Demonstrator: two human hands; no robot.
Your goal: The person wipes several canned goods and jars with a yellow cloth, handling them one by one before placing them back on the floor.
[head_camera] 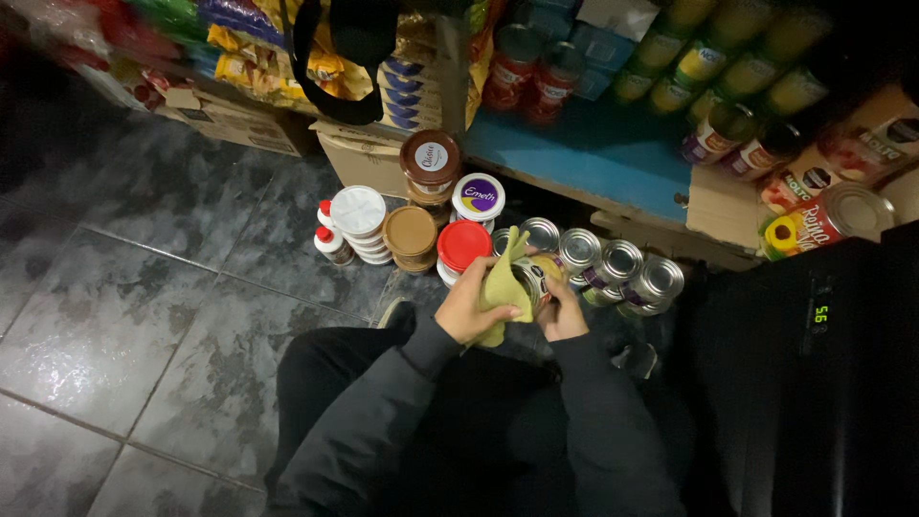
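- Crouching over a dark tiled floor [115, 316], the person is holding a tin can [536, 278] low in front of the shelf
- left hand [471, 308] is pressing a yellow-green cloth [504, 282] against the can, fingers closed on it
- right hand [563, 314] is gripping the can from the other side
- more tin cans [622, 273] and stacked lidded tubs [412, 235] are standing just beyond the hands
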